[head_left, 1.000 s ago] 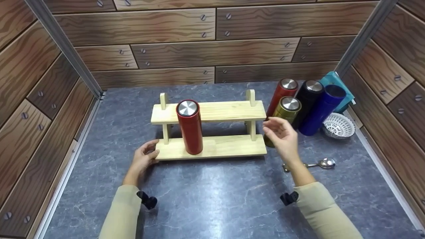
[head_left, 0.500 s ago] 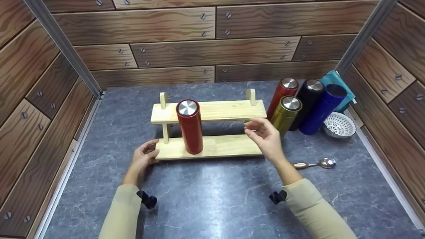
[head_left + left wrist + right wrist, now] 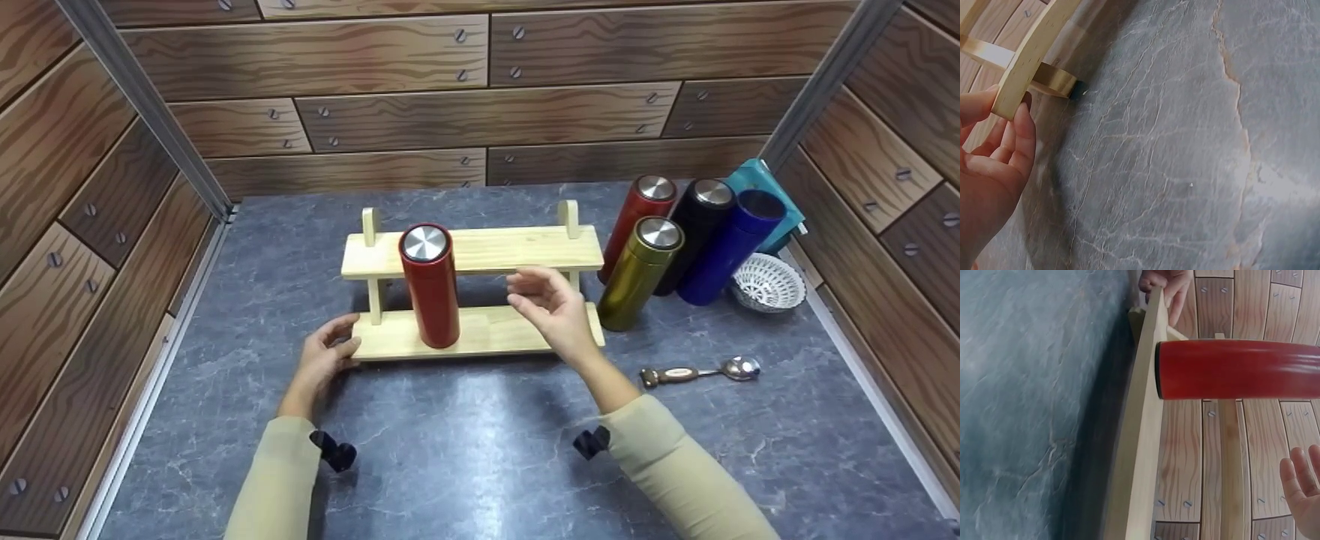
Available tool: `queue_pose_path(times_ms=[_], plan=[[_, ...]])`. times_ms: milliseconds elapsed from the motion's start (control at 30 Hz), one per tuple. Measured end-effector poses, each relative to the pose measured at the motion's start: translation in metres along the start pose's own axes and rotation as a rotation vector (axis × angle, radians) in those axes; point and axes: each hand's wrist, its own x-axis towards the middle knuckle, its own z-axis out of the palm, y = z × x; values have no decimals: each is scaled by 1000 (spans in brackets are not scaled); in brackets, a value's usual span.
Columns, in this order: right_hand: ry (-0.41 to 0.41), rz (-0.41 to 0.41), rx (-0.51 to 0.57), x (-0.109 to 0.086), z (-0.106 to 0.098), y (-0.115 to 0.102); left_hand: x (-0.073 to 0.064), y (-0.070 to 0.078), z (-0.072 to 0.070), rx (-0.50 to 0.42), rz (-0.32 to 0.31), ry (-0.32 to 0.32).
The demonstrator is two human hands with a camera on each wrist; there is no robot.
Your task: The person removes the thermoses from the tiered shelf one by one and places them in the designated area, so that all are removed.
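A two-tier wooden rack (image 3: 517,330) stands on the grey marbled table. Upright on its lower board, left of the middle, is a red thermos (image 3: 431,292) with a silver lid. At the rack's left end my left hand (image 3: 324,360) pinches the lower board between thumb and fingers, as the left wrist view shows with the board end (image 3: 1016,84). My right hand (image 3: 555,315) hovers over the right part of the lower board, fingers relaxed, holding nothing. In the right wrist view a gap separates the right hand (image 3: 1304,489) from the thermos (image 3: 1235,370).
Right of the rack stand a gold thermos (image 3: 637,277), a second red thermos (image 3: 637,214), a black one (image 3: 694,225) and a blue one (image 3: 724,251). Near them are a white woven basket (image 3: 787,289), a teal packet (image 3: 761,187) and a spoon (image 3: 701,373).
My right hand has moved left from beside the gold thermos to over the lower board, uncovering the spoon's handle. The left hand keeps its place on the rack's end.
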Motion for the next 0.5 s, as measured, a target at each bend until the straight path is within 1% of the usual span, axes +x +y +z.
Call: queue_pose_path(times_ms=[200,500], plan=[[-14,19,31,8,12,-4,1,-1,0,4,7,8],[-87,-12,36,23,30,-9,1,-2,0,-4,14,12]])
